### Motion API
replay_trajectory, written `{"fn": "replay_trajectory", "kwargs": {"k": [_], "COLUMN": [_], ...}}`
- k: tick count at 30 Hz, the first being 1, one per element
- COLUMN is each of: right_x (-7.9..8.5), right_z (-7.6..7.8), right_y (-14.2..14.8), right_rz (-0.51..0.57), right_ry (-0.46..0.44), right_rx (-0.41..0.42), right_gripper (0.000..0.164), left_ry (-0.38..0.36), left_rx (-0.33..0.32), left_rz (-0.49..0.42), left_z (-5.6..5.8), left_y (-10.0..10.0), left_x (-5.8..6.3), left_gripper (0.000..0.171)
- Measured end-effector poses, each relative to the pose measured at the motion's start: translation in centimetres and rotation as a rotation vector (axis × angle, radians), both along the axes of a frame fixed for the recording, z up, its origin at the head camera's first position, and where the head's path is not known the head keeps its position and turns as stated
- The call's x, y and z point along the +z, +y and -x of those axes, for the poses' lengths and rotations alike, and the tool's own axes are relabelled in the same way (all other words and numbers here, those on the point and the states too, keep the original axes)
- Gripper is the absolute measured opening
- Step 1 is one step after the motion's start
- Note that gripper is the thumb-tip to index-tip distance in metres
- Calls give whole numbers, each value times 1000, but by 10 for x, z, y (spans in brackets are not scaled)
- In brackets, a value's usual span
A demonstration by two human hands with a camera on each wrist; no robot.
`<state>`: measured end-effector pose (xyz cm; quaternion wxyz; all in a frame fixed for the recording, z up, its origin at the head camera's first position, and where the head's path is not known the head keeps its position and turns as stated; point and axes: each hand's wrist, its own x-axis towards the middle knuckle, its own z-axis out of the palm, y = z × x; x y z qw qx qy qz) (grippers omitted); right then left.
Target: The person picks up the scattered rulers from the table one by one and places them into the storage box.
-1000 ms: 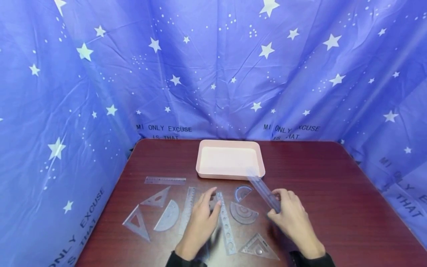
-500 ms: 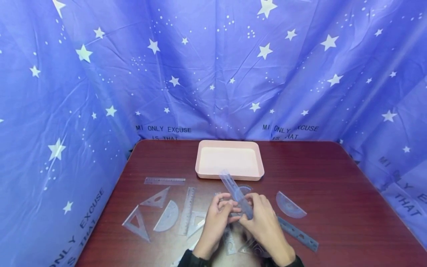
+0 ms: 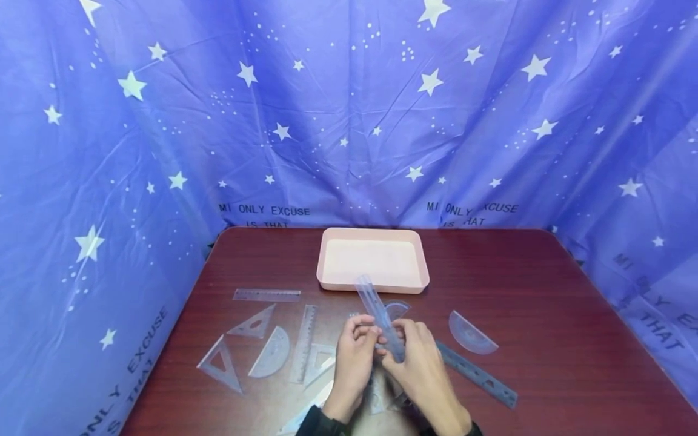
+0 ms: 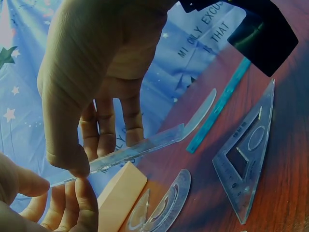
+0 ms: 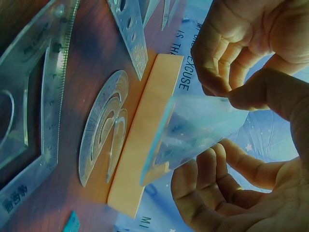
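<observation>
A clear plastic ruler [image 3: 375, 306] slants up from between my two hands, its far end overlapping the tray's front wall in the head view. My left hand [image 3: 352, 366] pinches one edge of the ruler with thumb and fingertips, and my right hand [image 3: 424, 369] pinches the near end. The left wrist view has the ruler [image 4: 135, 151] nearly edge-on. From the right wrist its broad transparent face [image 5: 198, 123] shows, both thumbs near one end. A small blue-marked protractor [image 3: 398, 309] lies just beyond my hands. Other clear pieces beneath my hands are partly hidden.
A pale pink tray [image 3: 422, 284] stands at the back middle. Left on the table lie rulers [image 3: 267, 295], set squares [image 3: 220, 363] and a protractor [image 3: 271, 352]. To the right are another protractor [image 3: 471, 333] and a dark ruler [image 3: 482, 378]. A starry blue curtain [image 3: 349, 109] surrounds the table.
My right hand has carried the ruler left to the middle, and my left hand has moved right and taken hold of it. The right-hand protractor and dark ruler have come into view.
</observation>
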<state>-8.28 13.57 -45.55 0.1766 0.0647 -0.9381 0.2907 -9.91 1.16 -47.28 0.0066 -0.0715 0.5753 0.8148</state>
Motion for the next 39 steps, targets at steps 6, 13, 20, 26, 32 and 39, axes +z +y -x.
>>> {"fn": "replay_trajectory", "kwargs": {"k": [6, 13, 20, 26, 32, 39], "right_x": [0, 6, 8, 5, 4, -2], "right_z": [-1, -1, -1, -1, -2, -5], "right_y": [0, 6, 35, 70, 102, 126], "right_rz": [-19, -30, -65, -95, -128, -146], "right_ry": [34, 38, -66, -171, -270, -365], "right_rx": [22, 58, 36, 5, -12, -33], "right_gripper": [56, 50, 42, 42, 46, 52], "left_ry": [13, 13, 180, 310, 429, 435], "left_rx": [17, 16, -5, -28, -110, -243], "left_rz": [44, 206, 627, 979, 1212, 1356], "left_z": [2, 19, 58, 93, 130, 174], "left_y": [-1, -11, -37, -55, -61, -54], "left_x": [3, 15, 35, 59, 72, 75], "left_gripper": [24, 21, 22, 24, 26, 29]}}
